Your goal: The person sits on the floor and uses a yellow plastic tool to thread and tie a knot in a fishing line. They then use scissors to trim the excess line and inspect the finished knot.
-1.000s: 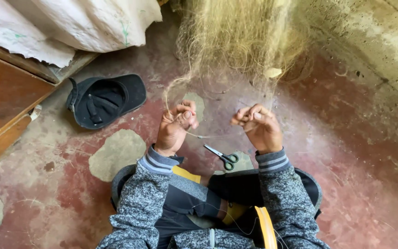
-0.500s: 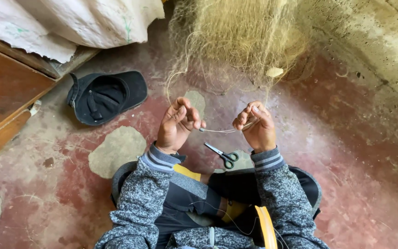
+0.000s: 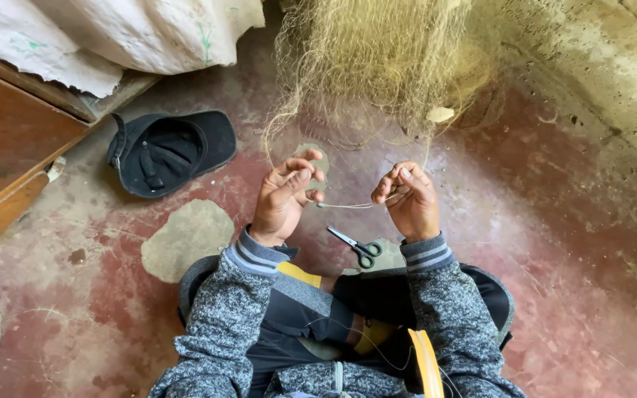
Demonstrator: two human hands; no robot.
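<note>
**Twine pulled taut between both hands, fishing net hanging just ahead**

Left hand (image 3: 283, 197) pinches one end of a short length of pale twine (image 3: 348, 206) between thumb and fingers, other fingers fanned out. Right hand (image 3: 409, 197) is closed on the other end, fingers curled. The twine's long axis runs left to right between the two grips, near level, about equally close to either hand.

Fishing net (image 3: 381, 55), fine and yellowish, hangs beyond the fingertips; loose strands trail down toward both hands, but whether they join the twine I can't tell.

Small scissors (image 3: 355, 245) lie on the floor below the twine, toward the knees, nearer the right hand, touching neither. Black cap (image 3: 167, 151) sits well off to the left. Red worn floor (image 3: 562, 243) leaves open room right of the right hand; wooden board (image 3: 9, 158) bounds the far left.
</note>
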